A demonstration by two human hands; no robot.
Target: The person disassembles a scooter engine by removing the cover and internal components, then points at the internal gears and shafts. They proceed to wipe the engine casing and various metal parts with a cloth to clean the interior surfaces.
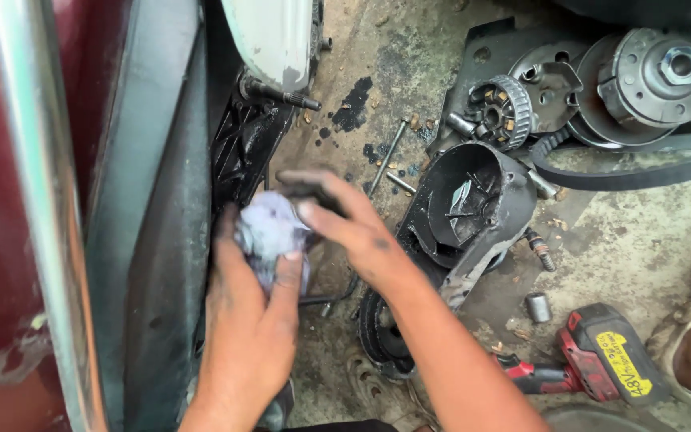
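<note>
My left hand (253, 320) grips a crumpled pale bluish rag (269, 234) from below. My right hand (345, 220) reaches across from the right, fingers curled around a small dark part (307, 189) pressed against the rag's top. Both hands are smeared with grease. They hover beside a black bracket (241, 144) under a dark red scooter body (9, 200). What the dark part is cannot be made out.
A black engine cover (465, 208) lies on the stained concrete floor just right of my hands. Pulley parts (657, 72), a drive belt (625, 172), loose bolts (388, 156) and a socket (537, 306) lie around. A red cordless impact driver (593, 360) rests at the bottom right.
</note>
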